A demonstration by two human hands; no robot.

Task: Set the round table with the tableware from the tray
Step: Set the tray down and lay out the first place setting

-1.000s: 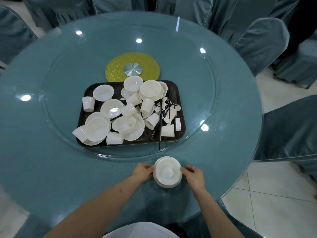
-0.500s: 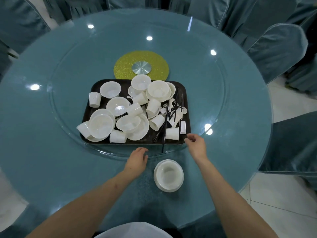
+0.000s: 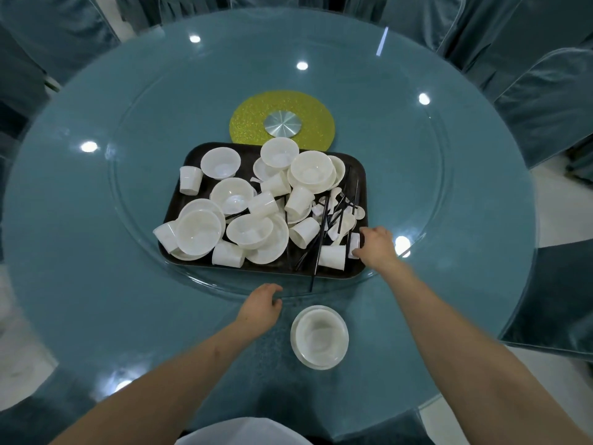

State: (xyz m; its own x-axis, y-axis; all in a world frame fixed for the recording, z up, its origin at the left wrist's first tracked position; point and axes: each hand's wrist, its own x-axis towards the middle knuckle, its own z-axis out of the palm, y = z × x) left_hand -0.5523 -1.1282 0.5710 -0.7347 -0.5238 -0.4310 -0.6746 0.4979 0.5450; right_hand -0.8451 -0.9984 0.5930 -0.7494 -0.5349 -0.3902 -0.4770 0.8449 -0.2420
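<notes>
At the tray's (image 3: 179, 200) four o'clock corner, the right hand (image 3: 375, 247) pinches a white chopstick rest (image 3: 354, 244). The left hand (image 3: 261, 308) hangs relaxed, empty, at nine o'clock of the set bowl-on-plate (image 3: 319, 337).

The table (image 3: 96, 252) is topped with glossy glass that mirrors the ceiling lights, over a teal cloth with a fine grain. The turntable (image 3: 417, 149) on it is clear, smooth glass. At its middle lies a glittery yellow-green disc (image 3: 247, 123) with a brushed metal hub (image 3: 282, 123). The tray (image 3: 192, 155) looks like dark matt plastic. The bowls (image 3: 199, 231) and cups (image 3: 191, 179) are white, smooth and faintly glossy; the chopsticks (image 3: 321, 232) are black and sleek. The chairs (image 3: 545, 107) wear soft, velvety teal cloth.
</notes>
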